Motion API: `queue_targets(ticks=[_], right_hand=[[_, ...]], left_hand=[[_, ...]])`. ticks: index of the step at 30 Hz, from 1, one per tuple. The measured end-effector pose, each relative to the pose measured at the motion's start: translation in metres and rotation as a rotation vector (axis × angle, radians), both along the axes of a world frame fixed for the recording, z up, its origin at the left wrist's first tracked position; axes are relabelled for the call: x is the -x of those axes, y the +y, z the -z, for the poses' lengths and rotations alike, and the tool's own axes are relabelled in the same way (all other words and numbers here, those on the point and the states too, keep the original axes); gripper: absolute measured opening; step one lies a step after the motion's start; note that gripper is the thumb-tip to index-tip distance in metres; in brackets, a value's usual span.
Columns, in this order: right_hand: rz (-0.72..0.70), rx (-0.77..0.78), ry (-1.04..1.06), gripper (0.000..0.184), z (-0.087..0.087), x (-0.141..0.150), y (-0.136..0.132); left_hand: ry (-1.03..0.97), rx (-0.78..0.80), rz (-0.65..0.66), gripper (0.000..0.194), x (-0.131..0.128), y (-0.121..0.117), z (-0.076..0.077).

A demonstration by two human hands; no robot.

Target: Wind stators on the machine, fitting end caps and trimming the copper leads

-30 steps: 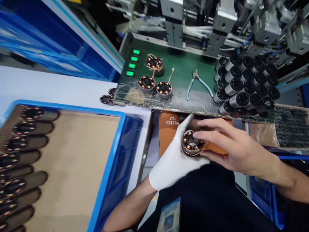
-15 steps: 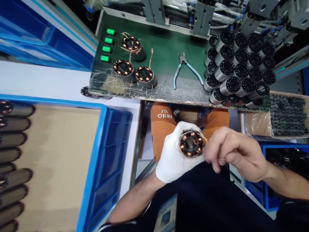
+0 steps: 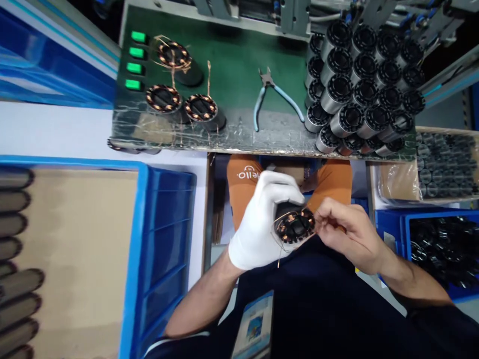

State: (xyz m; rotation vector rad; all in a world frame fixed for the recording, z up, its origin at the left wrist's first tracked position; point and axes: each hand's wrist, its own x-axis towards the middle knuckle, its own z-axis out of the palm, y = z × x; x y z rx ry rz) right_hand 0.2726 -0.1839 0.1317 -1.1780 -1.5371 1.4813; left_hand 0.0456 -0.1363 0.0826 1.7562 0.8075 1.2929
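My left hand (image 3: 262, 224), in a white glove, is wrapped round a motor stator (image 3: 295, 227), a dark cylinder whose copper-wound end faces up toward me. Loose copper wires stick out around its rim, and one hangs below it. My bare right hand (image 3: 346, 230) is at the stator's right edge with thumb and fingers pinched together. Thin wire seems to run into that pinch, though the fingertips hide its end. On the green bench (image 3: 239, 65) ahead stand three wound stators (image 3: 202, 107) with twisted wire ends. Side cutters (image 3: 267, 80) with light-blue handles lie spread beside them.
Stacked bare stator cores (image 3: 352, 89) fill the bench's right end. Green switches (image 3: 133, 68) line its left end. A blue crate (image 3: 142, 239) at left holds several stators on cardboard. At right are a box of metal cylinders (image 3: 445, 164) and a blue bin (image 3: 396, 229) of dark parts.
The stator has tilted in my left hand, and its loose wires show more. My right hand has drawn in from the right and pinches at its edge. The view has shifted slightly.
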Motion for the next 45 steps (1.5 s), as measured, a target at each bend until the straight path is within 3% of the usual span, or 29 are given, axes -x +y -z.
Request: queue_targets(ticks=[3, 6, 8, 11, 13, 18, 20, 23, 25, 27, 29, 31, 33, 35, 37, 40, 42, 45], right_hand=[[-0.054, 0.013, 0.128, 0.043, 0.011, 0.008, -0.001], [-0.076, 0.048, 0.285, 0.046, 0.027, 0.013, -0.014], [-0.098, 0.033, 0.2, 0.046, 0.032, 0.01, -0.019], [-0.099, -0.142, -0.043, 0.04, 0.028, 0.0, -0.016], [-0.072, -0.26, -0.057, 0.037, 0.02, -0.005, -0.009], [-0.055, -0.298, 0.313, 0.043, 0.006, 0.009, 0.01], [-0.092, -0.301, 0.223, 0.04, 0.008, 0.019, 0.011], [-0.205, -0.395, -0.019, 0.03, 0.017, 0.024, 0.0], [-0.332, -0.407, -0.104, 0.03, 0.022, 0.014, -0.014], [-0.378, -0.313, -0.107, 0.032, 0.02, -0.003, -0.025], [-0.251, -0.183, -0.095, 0.03, 0.014, -0.018, -0.026], [-0.044, -0.078, -0.094, 0.021, 0.008, -0.023, -0.017], [0.075, 0.01, -0.058, 0.023, 0.005, -0.015, 0.0], [0.091, 0.076, 0.01, 0.037, 0.008, 0.0, 0.018], [0.073, 0.103, 0.082, 0.036, 0.013, 0.015, 0.031], [0.088, 0.025, 0.059, 0.018, 0.019, 0.026, 0.034], [0.126, -0.112, -0.057, 0.012, 0.019, 0.027, 0.028], [0.147, -0.278, -0.154, 0.01, 0.015, 0.023, 0.02]], left_hand=[[-0.125, 0.226, 0.173, 0.06, 0.0, -0.013, -0.001], [-0.385, 0.735, 0.329, 0.063, -0.007, -0.027, -0.005], [-0.63, 1.022, 0.379, 0.072, -0.014, -0.031, -0.007], [-0.869, 1.208, 0.364, 0.061, -0.027, -0.029, -0.008], [-0.892, 1.197, 0.326, 0.053, -0.031, -0.026, -0.008], [-0.668, 1.171, 0.276, 0.058, -0.031, -0.022, -0.001], [-0.648, 1.21, 0.275, 0.064, -0.03, -0.023, 0.005], [-0.73, 1.169, 0.131, 0.058, -0.029, -0.024, 0.013], [-0.708, 1.078, 0.011, 0.047, -0.027, -0.021, 0.017], [-0.52, 0.885, -0.103, 0.035, -0.022, -0.018, 0.017], [-0.252, 0.648, -0.176, 0.025, -0.017, -0.016, 0.012], [-0.058, 0.481, -0.173, 0.029, -0.011, -0.017, 0.003], [0.018, 0.429, -0.121, 0.048, -0.007, -0.021, -0.005], [0.034, 0.421, -0.075, 0.067, -0.006, -0.026, -0.01], [0.052, 0.446, -0.042, 0.078, -0.007, -0.031, -0.011], [0.105, 0.508, -0.063, 0.084, -0.013, -0.041, -0.006], [0.114, 0.498, -0.144, 0.073, -0.019, -0.048, -0.001], [0.102, 0.266, -0.288, 0.052, -0.025, -0.053, 0.01]])
